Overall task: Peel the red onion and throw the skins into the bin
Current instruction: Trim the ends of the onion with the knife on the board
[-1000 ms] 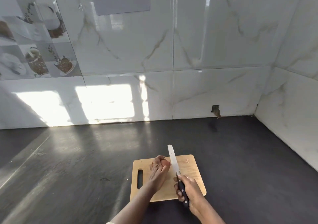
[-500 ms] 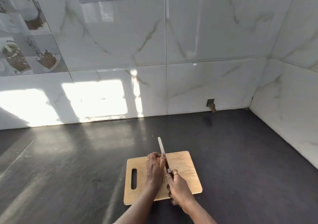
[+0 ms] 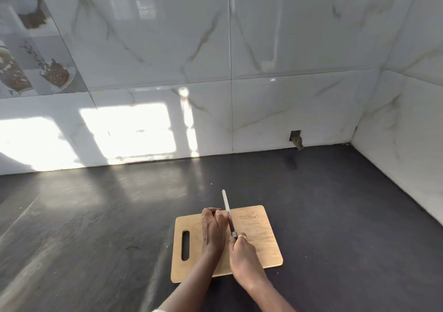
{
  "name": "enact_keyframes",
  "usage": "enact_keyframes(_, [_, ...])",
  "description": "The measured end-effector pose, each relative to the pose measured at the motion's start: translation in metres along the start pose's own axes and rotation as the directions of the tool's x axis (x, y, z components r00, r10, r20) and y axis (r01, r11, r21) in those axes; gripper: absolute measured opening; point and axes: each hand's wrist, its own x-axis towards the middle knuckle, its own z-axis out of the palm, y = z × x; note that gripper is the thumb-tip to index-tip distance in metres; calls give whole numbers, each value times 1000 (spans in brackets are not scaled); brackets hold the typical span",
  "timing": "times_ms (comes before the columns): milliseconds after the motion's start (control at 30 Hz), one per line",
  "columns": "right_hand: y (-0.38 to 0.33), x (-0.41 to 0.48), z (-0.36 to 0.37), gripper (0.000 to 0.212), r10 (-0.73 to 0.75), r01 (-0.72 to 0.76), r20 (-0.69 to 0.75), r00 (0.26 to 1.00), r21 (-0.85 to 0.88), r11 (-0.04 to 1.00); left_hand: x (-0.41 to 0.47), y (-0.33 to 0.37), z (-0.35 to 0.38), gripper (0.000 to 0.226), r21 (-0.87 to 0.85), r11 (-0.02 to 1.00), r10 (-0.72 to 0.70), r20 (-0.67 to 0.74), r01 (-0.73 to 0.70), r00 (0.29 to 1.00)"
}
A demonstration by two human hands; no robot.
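Peel barely begun: knife (image 3: 226,203) at the red onion.
On the dark desk (image 3: 335,211), on the wooden cutting board (image 3: 260,242): left hand (image 3: 213,230) curled over the red onion, hiding it near the board's far edge; right hand (image 3: 242,251) wrapped tight round the knife handle, pale blade on edge just beside the left hand. Looks like step 1, trimming an end; no loose skins or bin in view, so peeling and binning left to do.

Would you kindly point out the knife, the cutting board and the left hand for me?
knife (image 3: 226,203): head view, on the pale blade.
cutting board (image 3: 260,239): head view, on its bare right half.
left hand (image 3: 213,227): head view, on its back.
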Motion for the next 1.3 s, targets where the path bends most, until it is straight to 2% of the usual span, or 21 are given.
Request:
enact_keyframes(267, [-13,4,-1,30,72,-72,49,996,-12,997,4,-3,2,16,-92,995,-35,-2,35,999])
enact_keyframes(367, [-20,8,-1,28,93,-93,56,994,-10,996,3,-1,1,12,-104,993,-44,13,46,999])
enact_keyframes(533, [-29,18,-3,25,142,-149,89,986,80,986,0,9,-5,21,-121,990,-69,25,71,997])
enact_keyframes(700, [-32,28,-4,17,119,-122,126,985,10,993,-2,18,-8,12,-152,984,-91,38,96,995])
enact_keyframes(833, [-24,32,-6,8,66,-59,152,986,-55,997,4,11,-8,16,-126,989,-68,27,71,997])
enact_keyframes(967, [-10,26,7,25,38,-40,18,999,122,992,6,9,-5,17,-89,995,-40,23,42,999])
enact_keyframes(1033, [-6,18,10,29,-30,34,-47,998,84,996,7,9,-4,20,-90,996,-24,14,26,1000])
enact_keyframes(1133, [-3,6,11,47,-121,120,-52,991,-16,993,10,3,-3,25,-74,997,-18,1,18,1000])
enact_keyframes(1233, [-5,6,11,46,-134,130,-31,991,-92,987,10,4,-4,25,-55,998,29,5,-29,1000])
enact_keyframes(1300, [-6,10,9,41,-116,113,-48,992,-72,991,12,2,-3,26,-43,998,44,-4,-44,999])
